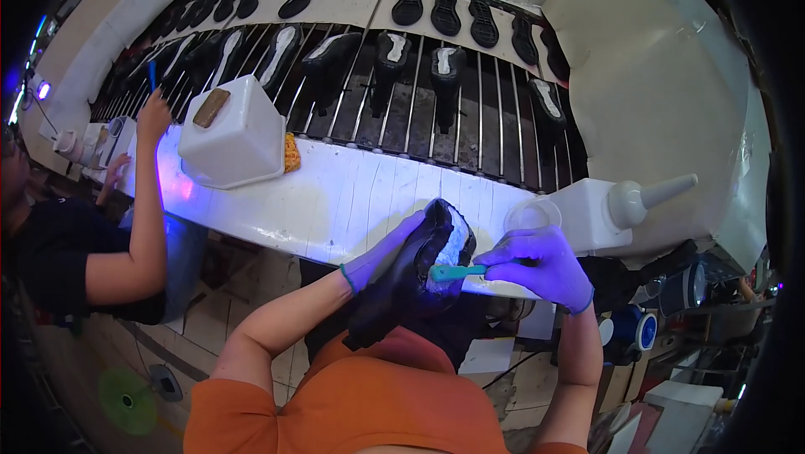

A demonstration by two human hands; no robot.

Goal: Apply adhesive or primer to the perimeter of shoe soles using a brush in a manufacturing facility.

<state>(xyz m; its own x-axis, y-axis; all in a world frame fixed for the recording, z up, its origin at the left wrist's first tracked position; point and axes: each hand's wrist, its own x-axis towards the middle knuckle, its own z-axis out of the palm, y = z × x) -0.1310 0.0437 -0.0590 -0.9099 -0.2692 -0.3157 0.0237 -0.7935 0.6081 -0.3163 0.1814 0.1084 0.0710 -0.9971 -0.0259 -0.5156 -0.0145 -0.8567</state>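
A black boot [387, 307] rests sole up in front of my chest, its whitish underside turned toward the light. My left hand [384, 254], gloved, is wrapped around the boot from its left side. In my gloved right hand [541, 265] is a small teal brush [457, 272]. The brush head lies against the whitish strip of the boot's underside, near its middle; its bristles are hidden. Just beyond my right hand, a clear round cup [534, 213] stands on the white bench beside a white squeeze bottle [587, 211] that lies on its side with its nozzle pointing right.
Past the white bench [352, 194], a conveyor of metal rods [344, 110] carries several black boots [447, 77]. Black soles [444, 14] line a shelf behind it. A white square container [231, 140] stands left. A co-worker's arm [142, 211] reaches toward the conveyor at far left.
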